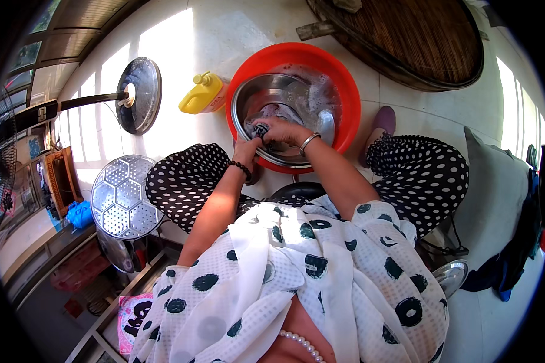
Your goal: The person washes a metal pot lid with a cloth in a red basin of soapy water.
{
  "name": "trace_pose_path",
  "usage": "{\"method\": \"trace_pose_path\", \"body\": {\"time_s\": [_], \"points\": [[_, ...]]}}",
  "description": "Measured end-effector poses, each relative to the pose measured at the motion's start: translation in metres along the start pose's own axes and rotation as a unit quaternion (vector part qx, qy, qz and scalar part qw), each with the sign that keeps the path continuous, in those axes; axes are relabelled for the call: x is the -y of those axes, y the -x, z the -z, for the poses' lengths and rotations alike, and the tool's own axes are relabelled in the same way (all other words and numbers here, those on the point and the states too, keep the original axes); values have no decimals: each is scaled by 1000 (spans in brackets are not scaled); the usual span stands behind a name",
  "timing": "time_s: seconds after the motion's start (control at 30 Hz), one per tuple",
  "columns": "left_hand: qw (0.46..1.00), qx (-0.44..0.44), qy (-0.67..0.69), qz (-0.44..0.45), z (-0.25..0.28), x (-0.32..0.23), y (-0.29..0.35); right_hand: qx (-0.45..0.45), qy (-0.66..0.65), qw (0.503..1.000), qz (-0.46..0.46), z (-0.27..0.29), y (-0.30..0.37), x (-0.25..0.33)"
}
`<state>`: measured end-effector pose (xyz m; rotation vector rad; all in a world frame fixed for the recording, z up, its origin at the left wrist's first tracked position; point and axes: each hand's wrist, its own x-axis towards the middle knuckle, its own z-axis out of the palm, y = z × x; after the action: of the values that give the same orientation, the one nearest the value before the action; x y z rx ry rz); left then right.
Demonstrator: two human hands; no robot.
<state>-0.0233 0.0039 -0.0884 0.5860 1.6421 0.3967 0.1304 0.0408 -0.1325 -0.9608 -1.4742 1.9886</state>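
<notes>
The left hand (246, 151) and right hand (284, 132) pinched a dark item (261, 129) by the steel basin's rim (235, 112); sudsy room (inside the red tub (351, 100)) opened rightward.

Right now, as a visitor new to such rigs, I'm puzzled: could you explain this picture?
No robot here: a person wears a wide fisheye camera on the head, looking down, so straight edges bend. That camera took this picture. Their bare left hand and right hand meet at the near-left side of a steel bowl, with a small dark thing between them, too unclear to name; I cannot tell which hand grips it. The bowl sits in a red basin with suds, on the pale tiled floor. A yellow bottle is beside the basin.
</notes>
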Motion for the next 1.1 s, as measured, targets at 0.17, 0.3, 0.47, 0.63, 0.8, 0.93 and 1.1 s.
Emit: {"method": "trace_pose_path", "body": {"time_s": [0.17,0.3,0.47,0.63,0.8,0.93,1.1], "points": [[995,-20,-57,-84,-15,8,18,-154,223,959,84,33,-38,7],[963,-6,-121,-242,-14,9,26,-259,381,888,0,62,-32,11],[952,-15,-100,-288,-18,12,31,-233,426,853,-192,82,9,-32],[955,-19,-93,-280,-29,-2,45,-164,393,880,-212,49,46,-124],[919,-55,-251,-300,-20,12,22,-48,242,960,-135,5,32,-92],[937,-41,-206,-278,-16,6,19,-108,-120,987,23,-19,16,-46],[927,-50,-147,-340,-4,21,-10,-205,-197,959,12,-19,9,12]]}}
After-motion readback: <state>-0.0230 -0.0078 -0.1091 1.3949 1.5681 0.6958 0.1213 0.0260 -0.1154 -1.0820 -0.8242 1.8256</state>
